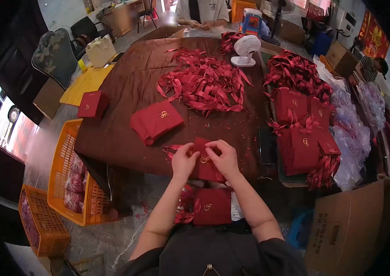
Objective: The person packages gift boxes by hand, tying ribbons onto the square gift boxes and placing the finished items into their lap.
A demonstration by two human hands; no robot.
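Note:
A small dark red paper bag [206, 171] with a gold emblem lies at the table's near edge, between my two hands. My left hand [184, 161] is closed in a pinch at its upper left side, and a red ribbon [171, 148] sticks out beside those fingers. Thumb and fingertips of my right hand [223, 158] pinch the bag near its upper right; the exact contact is hard to see. Another red bag [213, 207] rests on my lap with ribbons to its left. Beyond my hands are a stack of flat red bags [156, 120] and a heap of red ribbons [204, 80].
On the right stand several finished-looking red bags with ribbon handles [303, 147], beside clear plastic wrap [349, 140]. A white fan [246, 48] stands at the back. Orange crates [63, 161] are at left, a cardboard box [349, 225] at right. A person [202, 14] sits opposite.

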